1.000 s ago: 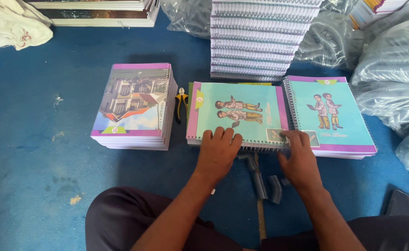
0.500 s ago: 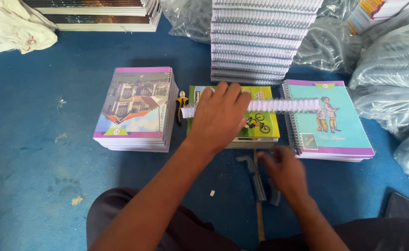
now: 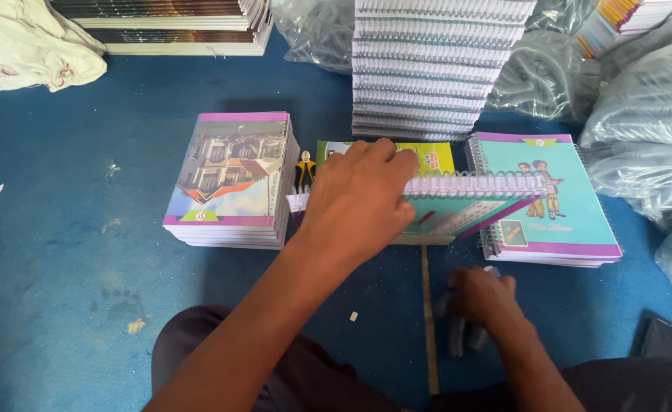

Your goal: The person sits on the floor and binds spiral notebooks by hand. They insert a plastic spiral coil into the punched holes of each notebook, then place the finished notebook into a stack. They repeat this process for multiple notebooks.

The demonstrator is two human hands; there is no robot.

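Teal spiral notebook (image 3: pixel 465 210) lifted by left hand (image 3: pixel 359 202), fingers clamped over coil edge; right hand (image 3: pixel 482 299), curled, rests on floor tool (image 3: pixel 458 336). Keep ntbk level, grip nr. spine.

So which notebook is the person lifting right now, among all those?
Start at the tall stack of spiral-bound notebooks at the back of the blue floor. Just in front, the left hand holds one spiral notebook. Unlike the flat piles beside it, it is raised and tilted, its wire coil facing up.

Left hand (image 3: pixel 359 202) lifts spiral notebook (image 3: pixel 465 206), apparently gripped.
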